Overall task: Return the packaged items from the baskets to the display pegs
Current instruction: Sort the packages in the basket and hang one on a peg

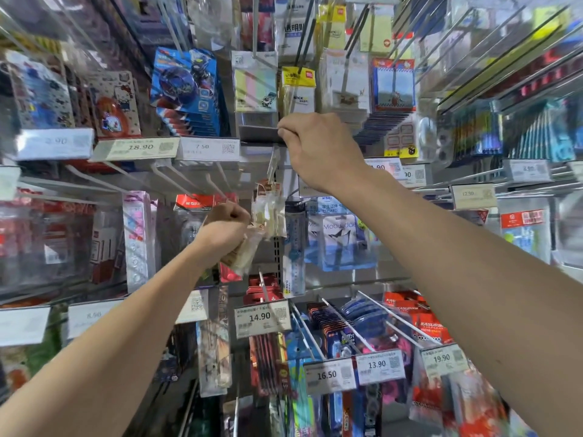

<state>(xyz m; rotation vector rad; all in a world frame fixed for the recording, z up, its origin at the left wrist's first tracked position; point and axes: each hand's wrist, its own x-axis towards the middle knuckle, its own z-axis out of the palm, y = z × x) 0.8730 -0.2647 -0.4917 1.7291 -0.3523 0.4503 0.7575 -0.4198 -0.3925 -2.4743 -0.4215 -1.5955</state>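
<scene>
Store display, one view from the head camera.

1. Grey metal display rack (277, 250) with a slotted upright, long white and steel pegs and several tiers. The stock at the outer edges is blurred, and the lowest row is cut off by the frame.
2. Blue carded blister packs of a round toy (186, 80), stacked on an upper-left peg. The rear packs are hidden behind the front one.
3. Red carded packs (265, 288) on a lower centre peg, behind the white price tag reading 14.90 (263, 316). Their contents are not readable.
4. Pastel striped sticky-note packs (255, 86), and just beside them yellow-headed sticky-note packs (298, 86), both in the upper centre.
5. Right hand (312, 149), raised, with the fingers curled and the thumb and forefinger pinching the right end of the grey plastic label holder (258, 134). I cannot tell whether a peg tip is also in the pinch.
6. Left hand (225, 225), lower, fist closed round a bundle of clear plastic packets with tan contents (243, 257), which stick out below the fist.
7. More small clear packets (269, 212) hang between the two hands, below the grey plastic label holder. What carries them is hard to make out.
</scene>
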